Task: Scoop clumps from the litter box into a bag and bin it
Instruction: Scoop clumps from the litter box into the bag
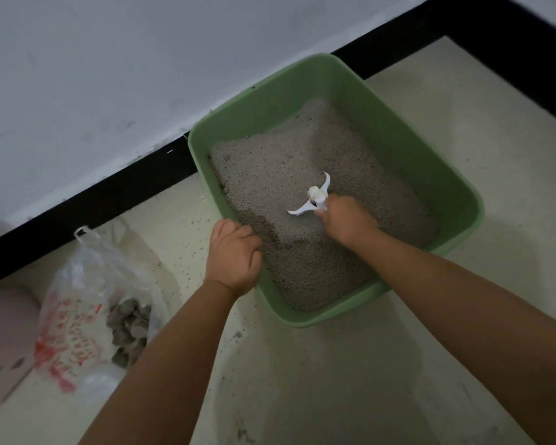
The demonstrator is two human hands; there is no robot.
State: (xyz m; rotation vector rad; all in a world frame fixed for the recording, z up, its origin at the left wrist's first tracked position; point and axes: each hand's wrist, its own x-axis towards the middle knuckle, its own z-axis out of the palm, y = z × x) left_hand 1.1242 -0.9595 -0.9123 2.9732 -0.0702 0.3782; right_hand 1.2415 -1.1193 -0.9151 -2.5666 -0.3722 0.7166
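Observation:
A green litter box point(398, 130) full of grey litter point(270, 175) stands on the floor against the wall. My left hand point(233, 255) grips the box's near left rim. My right hand point(347, 220) is over the litter and holds a white scoop point(315, 195) by its handle; the scoop's blade is dug into the litter and mostly hidden. To the left on the floor lies a clear plastic bag point(77, 303) with red print, and several grey clumps point(129, 329) sit inside it.
A white wall with a black skirting strip point(109, 191) runs behind the box. Scattered litter grains lie on the pale floor point(302, 380). A pinkish object point(4, 342) sits at the far left edge beside the bag.

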